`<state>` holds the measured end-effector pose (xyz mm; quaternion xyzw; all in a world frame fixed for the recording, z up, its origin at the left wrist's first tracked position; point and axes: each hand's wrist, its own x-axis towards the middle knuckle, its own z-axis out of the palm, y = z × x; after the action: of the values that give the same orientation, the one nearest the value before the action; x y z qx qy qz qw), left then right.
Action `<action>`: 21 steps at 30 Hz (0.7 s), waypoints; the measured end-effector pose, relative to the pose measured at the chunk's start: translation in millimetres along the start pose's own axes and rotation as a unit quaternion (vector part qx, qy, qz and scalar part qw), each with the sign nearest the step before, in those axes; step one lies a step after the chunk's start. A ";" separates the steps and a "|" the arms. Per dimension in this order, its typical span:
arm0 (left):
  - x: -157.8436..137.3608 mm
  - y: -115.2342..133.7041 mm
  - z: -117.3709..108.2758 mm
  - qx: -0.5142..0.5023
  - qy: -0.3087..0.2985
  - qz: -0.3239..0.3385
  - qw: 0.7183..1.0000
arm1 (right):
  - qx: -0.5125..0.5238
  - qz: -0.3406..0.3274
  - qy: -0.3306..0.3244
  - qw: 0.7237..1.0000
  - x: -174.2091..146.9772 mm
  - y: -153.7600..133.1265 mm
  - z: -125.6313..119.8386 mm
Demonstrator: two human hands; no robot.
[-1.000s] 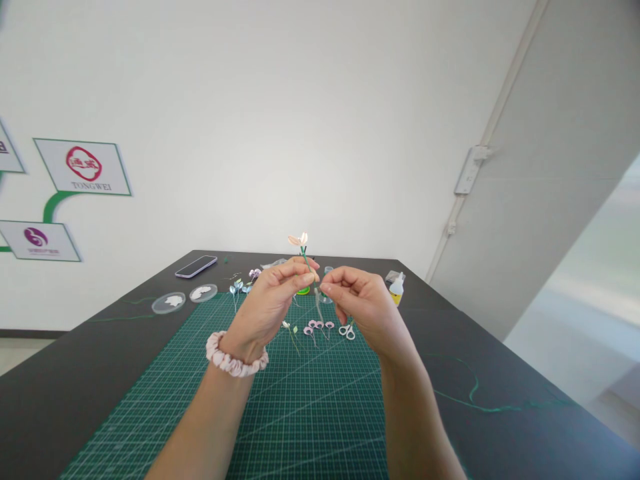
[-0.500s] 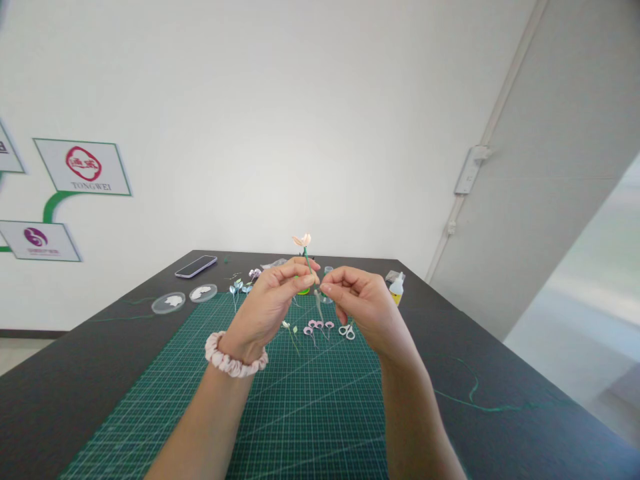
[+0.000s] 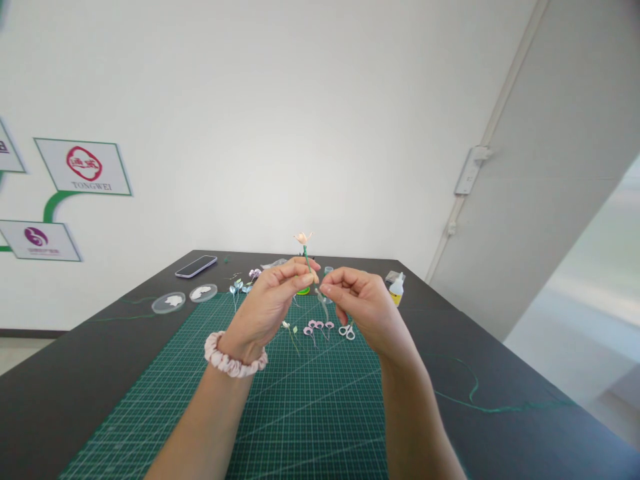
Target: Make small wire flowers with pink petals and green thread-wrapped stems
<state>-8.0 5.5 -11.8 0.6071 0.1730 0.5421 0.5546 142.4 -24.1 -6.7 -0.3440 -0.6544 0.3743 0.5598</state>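
Upright between my hands stands a small peach artificial flower (image 3: 302, 239) on a green-wrapped stem (image 3: 307, 259). My left hand (image 3: 273, 297), with a pale scrunchie (image 3: 235, 358) around its wrist, pinches that stem low down between thumb and fingers. Close beside it on the right, my right hand (image 3: 363, 303) is closed in a pinch near the stem's lower end. What its fingertips hold is too small to make out. A thin, blurred pale-green strand (image 3: 325, 308) hangs down between the two hands.
Pink flowers (image 3: 319, 325), white scissors (image 3: 347, 331) and a white bud stem (image 3: 290, 333) lie on the green cutting mat (image 3: 300, 400). Around it are blue flowers (image 3: 239, 288), shallow dishes (image 3: 169, 303), a phone (image 3: 197, 266), a glue bottle (image 3: 397, 289) and green thread (image 3: 495, 408).
The peach flower has turned slightly, so its petals show from another side. The hanging strand has swung a little to the right. Both hands stay nearly in place.
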 end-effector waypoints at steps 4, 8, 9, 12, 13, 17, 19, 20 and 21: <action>-0.7 0.3 0.0 0.000 -0.009 -0.003 1.000 | 0.001 -0.001 -0.002 1.000 0.2 0.4 0.2; -0.8 1.2 0.1 -0.002 -0.018 -0.002 1.000 | 0.007 -0.002 -0.009 1.000 0.6 1.4 -0.7; -0.6 1.3 0.1 -0.003 -0.020 -0.002 1.000 | 0.008 -0.003 -0.010 1.000 0.6 1.6 -1.0; -0.1 1.4 0.1 -0.004 -0.026 -0.003 1.000 | 0.008 -0.004 -0.013 1.000 0.5 2.0 -1.5; 0.1 1.2 0.0 -0.005 -0.028 -0.003 1.000 | 0.007 -0.003 -0.013 1.000 0.5 2.1 -1.5; 1.0 0.1 -0.6 -0.012 -0.034 -0.003 0.999 | 0.005 -0.001 -0.011 1.000 0.7 2.4 -0.7; 1.2 -0.5 -1.0 -0.015 -0.034 -0.004 0.999 | 0.005 -0.001 -0.011 1.000 1.0 2.5 -0.2; 1.1 -0.8 -1.1 -0.016 -0.035 -0.004 0.999 | 0.004 -0.001 -0.011 1.000 1.1 2.5 -0.1; 1.0 -1.0 -1.2 -0.016 -0.036 -0.004 0.999 | 0.003 -0.001 -0.012 1.000 1.3 2.4 0.0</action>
<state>-8.3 7.3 -12.5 0.6166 0.1466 0.5205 0.5722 142.4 -21.8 -8.2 -0.3368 -0.6601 0.3800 0.5535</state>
